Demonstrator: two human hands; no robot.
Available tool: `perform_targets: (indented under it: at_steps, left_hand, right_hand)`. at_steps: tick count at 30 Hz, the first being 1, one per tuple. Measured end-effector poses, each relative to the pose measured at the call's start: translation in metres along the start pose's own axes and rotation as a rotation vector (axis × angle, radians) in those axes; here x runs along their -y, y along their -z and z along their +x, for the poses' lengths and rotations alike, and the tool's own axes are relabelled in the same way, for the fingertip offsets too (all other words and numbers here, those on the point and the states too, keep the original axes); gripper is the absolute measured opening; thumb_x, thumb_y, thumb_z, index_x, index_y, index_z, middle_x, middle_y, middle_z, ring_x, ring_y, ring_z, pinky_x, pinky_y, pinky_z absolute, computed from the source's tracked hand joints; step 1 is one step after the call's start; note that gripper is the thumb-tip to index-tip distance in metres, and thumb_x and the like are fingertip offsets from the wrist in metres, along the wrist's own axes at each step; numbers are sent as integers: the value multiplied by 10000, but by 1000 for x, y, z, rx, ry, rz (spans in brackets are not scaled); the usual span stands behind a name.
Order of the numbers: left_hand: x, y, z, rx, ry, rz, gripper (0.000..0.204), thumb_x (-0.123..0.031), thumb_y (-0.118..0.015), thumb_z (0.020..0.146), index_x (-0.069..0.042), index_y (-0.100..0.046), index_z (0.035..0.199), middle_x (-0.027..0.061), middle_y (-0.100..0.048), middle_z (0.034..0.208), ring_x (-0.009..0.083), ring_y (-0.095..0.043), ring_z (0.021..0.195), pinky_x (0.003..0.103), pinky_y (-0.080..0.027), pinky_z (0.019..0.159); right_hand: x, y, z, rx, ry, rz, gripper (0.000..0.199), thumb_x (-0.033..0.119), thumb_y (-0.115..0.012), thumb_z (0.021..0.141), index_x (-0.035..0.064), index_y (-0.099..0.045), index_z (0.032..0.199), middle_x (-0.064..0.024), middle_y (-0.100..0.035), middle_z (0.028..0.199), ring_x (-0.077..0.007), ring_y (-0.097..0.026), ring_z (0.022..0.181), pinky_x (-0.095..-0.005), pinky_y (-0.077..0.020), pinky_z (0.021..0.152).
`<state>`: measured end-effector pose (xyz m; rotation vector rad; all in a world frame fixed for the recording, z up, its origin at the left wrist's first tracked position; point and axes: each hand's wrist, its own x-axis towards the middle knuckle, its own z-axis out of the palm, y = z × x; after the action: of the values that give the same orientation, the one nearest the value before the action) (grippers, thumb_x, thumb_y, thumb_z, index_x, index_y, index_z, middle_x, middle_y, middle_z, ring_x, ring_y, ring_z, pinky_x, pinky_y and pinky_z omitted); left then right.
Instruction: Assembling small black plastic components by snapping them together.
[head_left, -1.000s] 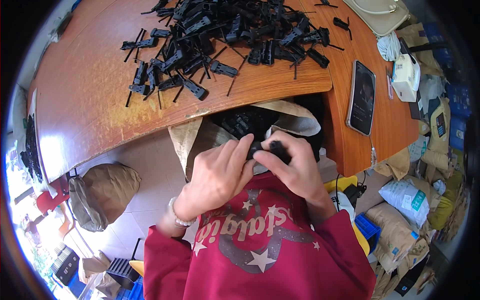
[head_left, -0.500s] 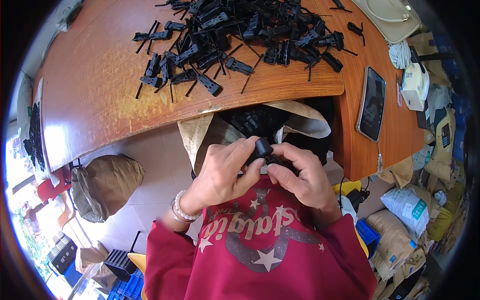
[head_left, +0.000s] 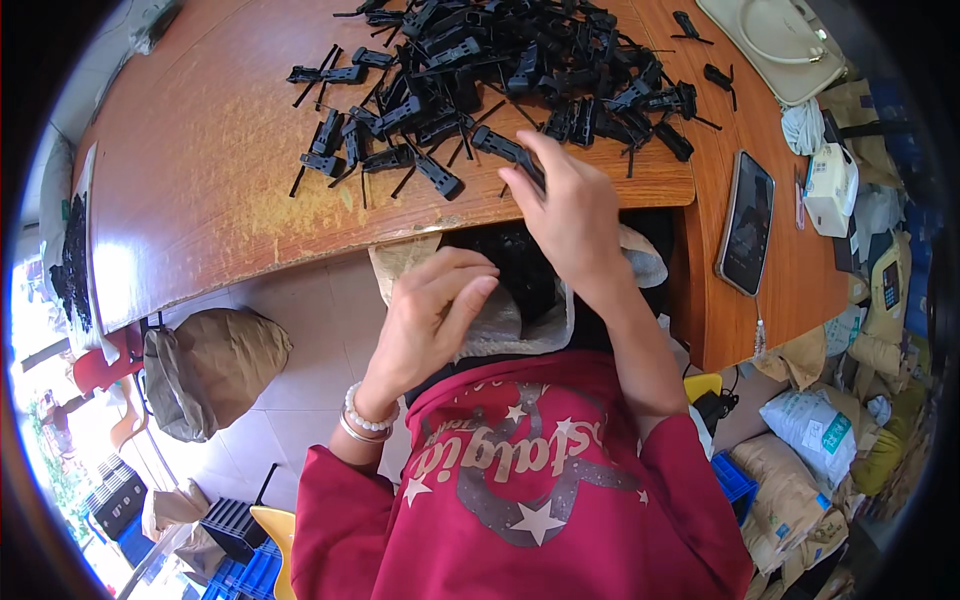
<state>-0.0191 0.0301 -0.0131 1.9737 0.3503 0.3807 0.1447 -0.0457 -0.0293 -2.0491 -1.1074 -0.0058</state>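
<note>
Several black plastic parts with thin strap-like tails (head_left: 400, 115) lie heaped on the wooden table (head_left: 220, 170). My right hand (head_left: 575, 205) reaches over the table's near edge, thumb and fingers closed around one black part (head_left: 497, 144) at the front of the heap. My left hand (head_left: 430, 310), a beaded bracelet on its wrist, hovers over an open sack (head_left: 490, 325) below the table edge. Its fingers are loosely bent, the thumb slightly apart, and nothing shows between them. Dark contents (head_left: 525, 270) are visible inside the sack, too shadowed to make out singly.
To the right, a phone (head_left: 747, 222) rests on the side table, beside a white tissue pack (head_left: 829, 190) and a cream handbag (head_left: 785, 50). A brown bag (head_left: 215, 370) stands on the floor at left. Packed sacks (head_left: 780, 490) crowd the right, near a blue crate (head_left: 735, 483).
Both hands were together holding a black part above the sack. They have separated; that part is out of sight. My right hand has moved up to the heap, my left slightly down.
</note>
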Motion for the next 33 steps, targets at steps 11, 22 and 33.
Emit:
perform_targets:
  at_steps: [11, 22, 33]
  left_hand:
    - [3, -12, 10, -131, -32, -277, 566, -84, -779, 675, 8, -547, 1184, 139, -634, 1093, 252, -626, 994, 326, -475, 863]
    - [-14, -18, 2, -14, 123, -145, 318, -30, -607, 829, 70, -524, 1120, 158, -617, 805, 256, -613, 670, 313, -481, 616]
    - [-24, -8, 5, 77, -183, 86, 446, 40, -578, 774, 74, -447, 1199, 192, -557, 864, 351, -513, 725, 396, -427, 660]
  right_hand:
    - [20, 39, -45, 342, -539, 864, 181, 87, -677, 807, -22, -648, 948, -21, -645, 783, -47, -552, 699, -205, -448, 635]
    - [26, 67, -58, 449, -298, 709, 153, 113, -562, 894, -30, -566, 948, -124, -561, 769, -262, -547, 617, -308, -422, 571]
    - [26, 69, -55, 477, -96, 563, 172, 138, -592, 883, -22, -530, 869, -150, -579, 747, -304, -583, 642, -334, -429, 564]
